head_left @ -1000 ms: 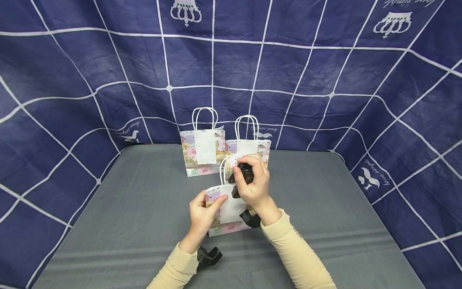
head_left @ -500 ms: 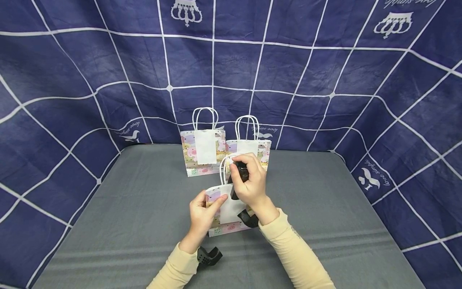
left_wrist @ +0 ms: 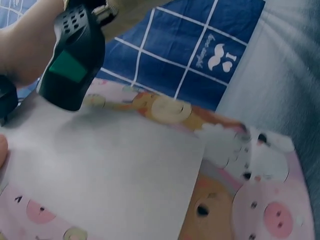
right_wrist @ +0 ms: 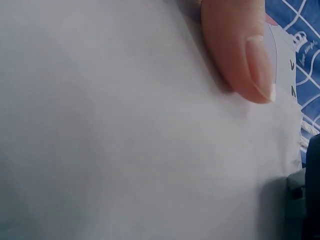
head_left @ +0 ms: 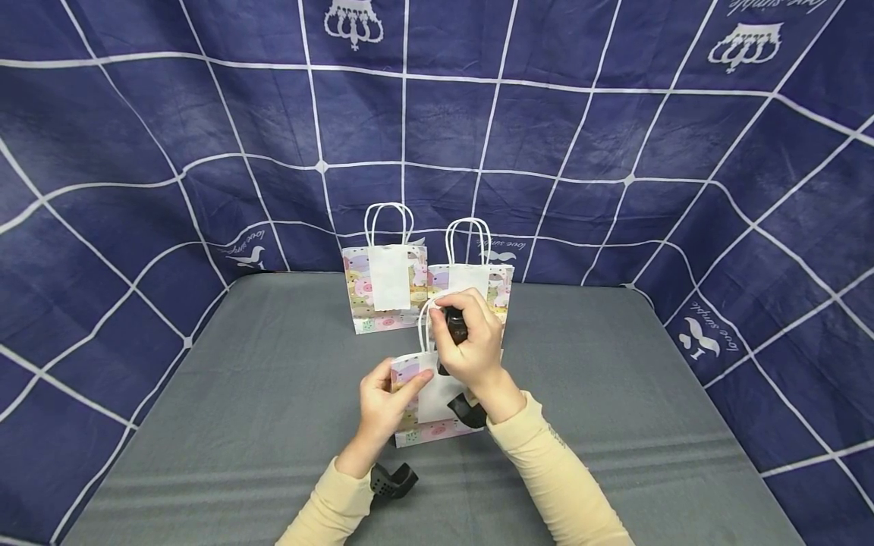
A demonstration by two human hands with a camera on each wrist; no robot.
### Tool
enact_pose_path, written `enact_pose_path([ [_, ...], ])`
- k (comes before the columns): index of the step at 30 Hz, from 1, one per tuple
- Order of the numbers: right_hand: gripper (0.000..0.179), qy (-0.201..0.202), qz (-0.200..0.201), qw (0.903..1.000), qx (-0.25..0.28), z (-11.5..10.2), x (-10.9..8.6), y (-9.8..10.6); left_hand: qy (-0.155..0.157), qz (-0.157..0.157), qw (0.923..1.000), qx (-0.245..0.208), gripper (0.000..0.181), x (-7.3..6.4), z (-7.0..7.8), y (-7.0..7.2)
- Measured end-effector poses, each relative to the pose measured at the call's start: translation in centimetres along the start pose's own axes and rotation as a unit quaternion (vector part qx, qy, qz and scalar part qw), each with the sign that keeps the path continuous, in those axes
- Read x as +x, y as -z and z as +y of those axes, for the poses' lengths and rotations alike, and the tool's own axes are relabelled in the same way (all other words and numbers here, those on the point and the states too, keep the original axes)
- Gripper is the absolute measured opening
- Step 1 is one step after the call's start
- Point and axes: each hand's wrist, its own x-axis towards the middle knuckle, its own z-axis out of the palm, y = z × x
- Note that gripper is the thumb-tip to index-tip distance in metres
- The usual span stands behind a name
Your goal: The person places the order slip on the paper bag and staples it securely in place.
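A small paper gift bag (head_left: 437,432) with a pastel animal print, a white front panel and white twisted handles stands upright in front of me. My left hand (head_left: 382,409) pinches its top left edge, thumb (right_wrist: 245,65) on the front panel. My right hand (head_left: 474,345) grips a black stapler (head_left: 455,324) at the middle of the bag's top edge, by the handles. In the right wrist view, the stapler (right_wrist: 312,190) sits right at the bag's top edge. The right hand hides part of the stapler and the bag's upper right.
Two matching gift bags stand upright behind, one to the left (head_left: 389,280) and one to the right (head_left: 501,284), partly hidden by my right hand. Grey cloth (head_left: 273,379) covers the table. Behind and at the sides hangs a blue grid-patterned curtain (head_left: 437,121).
My right hand has shifted slightly left along the bag's top edge with the stapler. My left hand keeps its hold, and the two rear bags stay put.
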Motion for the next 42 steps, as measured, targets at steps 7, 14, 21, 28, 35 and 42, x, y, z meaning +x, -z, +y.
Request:
enact_pose_path([
  [7,0.018,0.005,-0.012,0.9999,-0.001,-0.3,0.1,0.0,-0.006,-0.046,0.9983,0.034,0.023,0.4,0.3,0.6],
  [14,0.017,0.017,-0.016,0.9997,0.004,-0.8,0.2,0.0,-0.01,-0.092,0.9954,0.024,0.037,0.4,0.9,0.9],
  [21,0.017,0.022,-0.019,0.9996,0.003,-1.7,-0.1,0.0,-0.041,-0.097,0.9943,0.02,0.044,0.5,0.9,0.8],
  [28,0.017,0.029,-0.021,0.9994,0.003,-2.3,-0.3,-0.1,-0.088,-0.099,0.991,0.021,0.048,0.3,-0.8,1.2],
  [35,0.017,0.029,-0.023,0.9993,0.0,-2.6,-0.3,0.1,-0.122,-0.103,0.9871,0.014,0.043,0.4,-0.6,1.1],
  [42,0.018,0.027,-0.029,0.9992,-0.005,-2.8,-0.3,0.2,-0.107,-0.111,0.9876,0.029,0.046,0.5,0.8,0.8],
])
